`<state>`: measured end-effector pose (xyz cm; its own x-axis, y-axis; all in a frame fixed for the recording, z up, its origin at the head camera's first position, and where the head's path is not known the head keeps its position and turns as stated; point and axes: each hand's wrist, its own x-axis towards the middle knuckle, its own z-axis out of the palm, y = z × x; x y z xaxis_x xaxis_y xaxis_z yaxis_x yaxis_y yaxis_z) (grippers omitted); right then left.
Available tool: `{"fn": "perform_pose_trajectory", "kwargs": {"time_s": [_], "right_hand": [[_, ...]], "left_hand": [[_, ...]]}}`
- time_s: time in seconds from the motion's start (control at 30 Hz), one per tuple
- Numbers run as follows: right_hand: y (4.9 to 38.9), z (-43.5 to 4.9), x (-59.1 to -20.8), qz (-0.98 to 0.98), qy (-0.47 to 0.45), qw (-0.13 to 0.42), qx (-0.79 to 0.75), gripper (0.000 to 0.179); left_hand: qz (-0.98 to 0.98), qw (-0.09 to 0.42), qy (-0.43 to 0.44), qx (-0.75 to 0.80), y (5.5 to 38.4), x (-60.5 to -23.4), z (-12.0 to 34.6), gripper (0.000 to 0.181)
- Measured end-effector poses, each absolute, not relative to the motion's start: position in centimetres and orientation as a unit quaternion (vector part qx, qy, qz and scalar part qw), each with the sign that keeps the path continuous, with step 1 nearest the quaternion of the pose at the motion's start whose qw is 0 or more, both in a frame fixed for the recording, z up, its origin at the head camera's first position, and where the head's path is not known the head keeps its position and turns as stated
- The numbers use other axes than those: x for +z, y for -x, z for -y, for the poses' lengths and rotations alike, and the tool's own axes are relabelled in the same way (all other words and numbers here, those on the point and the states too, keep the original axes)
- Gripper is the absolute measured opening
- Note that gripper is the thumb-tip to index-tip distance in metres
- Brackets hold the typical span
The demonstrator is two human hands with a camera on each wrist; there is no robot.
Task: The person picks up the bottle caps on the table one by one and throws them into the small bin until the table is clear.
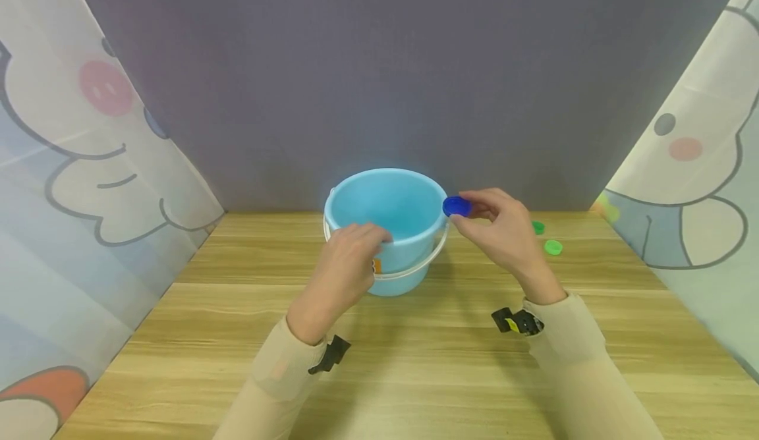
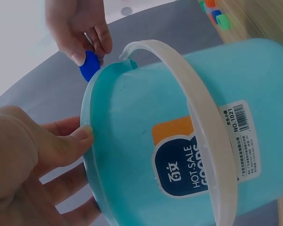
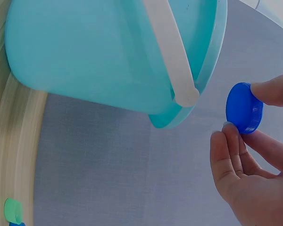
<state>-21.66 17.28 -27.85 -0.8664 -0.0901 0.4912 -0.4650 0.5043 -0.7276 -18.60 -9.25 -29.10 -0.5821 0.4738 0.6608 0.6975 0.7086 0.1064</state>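
Observation:
A light-blue plastic bucket [image 1: 406, 259] with a white handle [image 2: 212, 141] stands upright on the wooden table. My left hand [image 1: 352, 262] grips its near-left rim, thumb [image 2: 78, 141] on the outer side and the other fingers over the inside. At the right of the rim, my right hand [image 1: 504, 229] pinches a dark blue bottle cap [image 1: 456, 207] between thumb and fingertips. The ribbed side of this cap [image 3: 244, 108] shows in the right wrist view, held beside the rim at about its height. The bucket's bottom inside is hidden in the head view.
Right of the bucket, a light green cap [image 1: 554, 247] and a darker green cap [image 1: 537, 227] lie on the table [image 1: 445, 367]. The left wrist view also shows orange-red and blue pieces near a green cap [image 2: 222, 21]. A grey panel [image 1: 379, 64] rises behind, with printed curtains at both sides.

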Motion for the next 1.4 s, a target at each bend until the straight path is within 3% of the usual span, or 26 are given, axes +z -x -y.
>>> {"fn": "perform_pose_trajectory", "kwargs": {"time_s": [0.37,1.4], "right_hand": [[22.1,-16.2,-27.2,0.845,-0.165,0.173,0.477,0.044],[22.8,-14.3,-27.9,0.851,-0.17,0.169,0.467,0.045]], "left_hand": [[0.871,0.313,0.336,-0.174,18.6,-29.1,9.2,0.04],[0.876,0.302,0.336,-0.169,18.5,-29.1,9.0,0.038]]}}
